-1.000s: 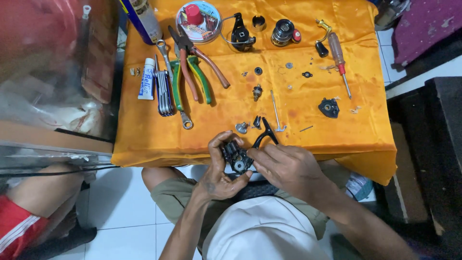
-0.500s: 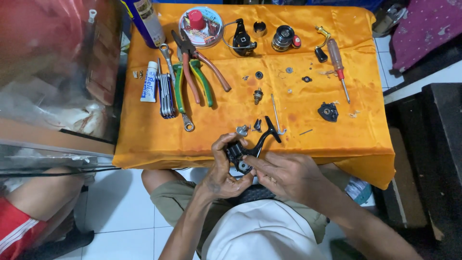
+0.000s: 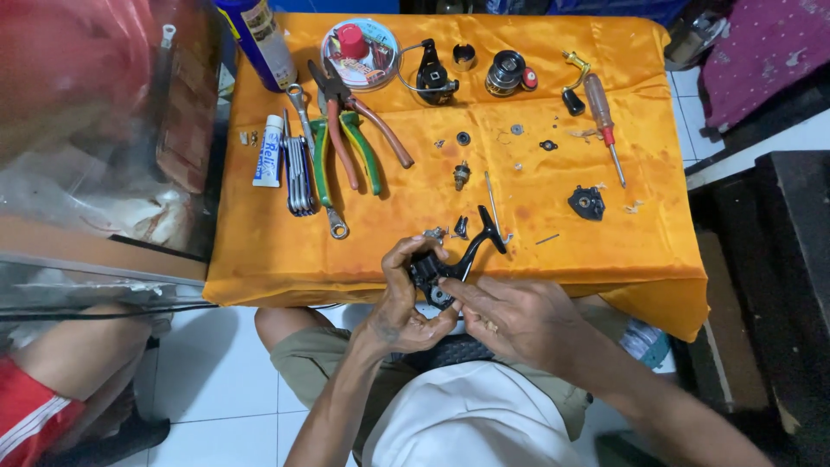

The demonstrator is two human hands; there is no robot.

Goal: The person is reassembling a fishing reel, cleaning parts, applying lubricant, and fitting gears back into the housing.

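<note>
Here — black reel body (image 3: pixel 432 270) | cupped in left hand (image 3: pixel 405 307) | right hand (image 3: pixel 510 316) fingertips touching

black reel body (image 3: pixel 441 268) tilted more upright between the hands, right hand (image 3: pixel 519 320) shifted so its forefinger pressed the lower housing, left hand (image 3: pixel 406 303) regripped

Bare forearms, no sleeves reaching the wrists. No rings or watch showing on left hand (image 3: pixel 405 313) or right hand (image 3: pixel 517 318). White shirt over the belly, olive-khaki shorts below.
</note>
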